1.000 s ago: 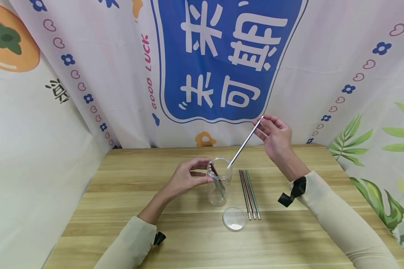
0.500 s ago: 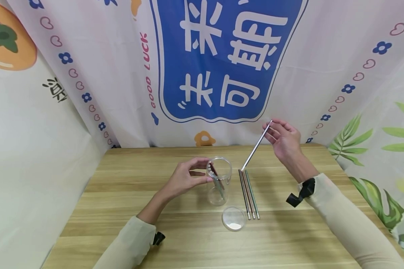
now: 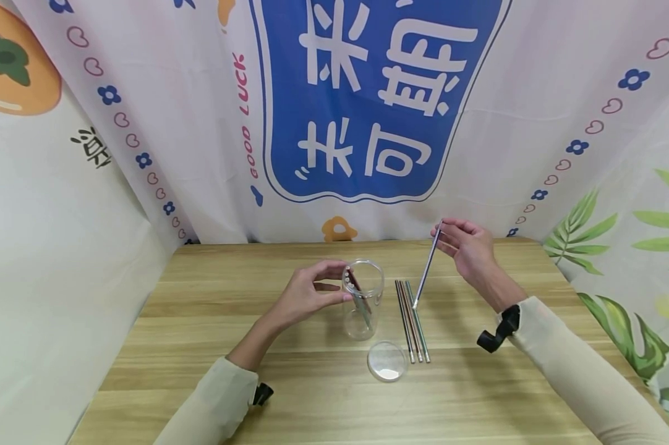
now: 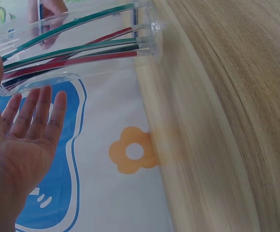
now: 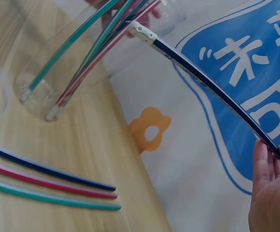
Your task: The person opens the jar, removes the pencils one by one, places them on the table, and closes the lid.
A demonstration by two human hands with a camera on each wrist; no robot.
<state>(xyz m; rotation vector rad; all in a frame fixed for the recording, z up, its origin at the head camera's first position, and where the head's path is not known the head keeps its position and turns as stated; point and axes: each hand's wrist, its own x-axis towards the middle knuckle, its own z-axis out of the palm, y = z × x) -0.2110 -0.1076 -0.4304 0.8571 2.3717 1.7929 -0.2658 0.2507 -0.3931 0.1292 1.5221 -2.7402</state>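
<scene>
My left hand [image 3: 306, 290] holds the upper side of an upright clear jar [image 3: 376, 315], thumb and fingers spread either side near its rim. Several pencils [image 4: 72, 61] in green, red and dark colours lean inside it, eraser ends down in the wrist views. To the right, my right hand [image 3: 473, 250] pinches a dark blue pencil [image 3: 428, 266] by its unerasered end. That pencil slants down, its white eraser end above the row of three pencils [image 3: 411, 321] on the table; whether it touches them cannot be told. In the right wrist view these are blue, red and green.
A round clear lid [image 3: 387, 361] lies on the wooden table [image 3: 201, 346], in front of the jar and left of the pencil row. A printed curtain [image 3: 217, 204] hangs right behind the table's back edge.
My right hand has moved right from above the jar, then lower, bringing the pencil's eraser end from the jar's mouth to over the pencil row. The left hand and jar stay put.
</scene>
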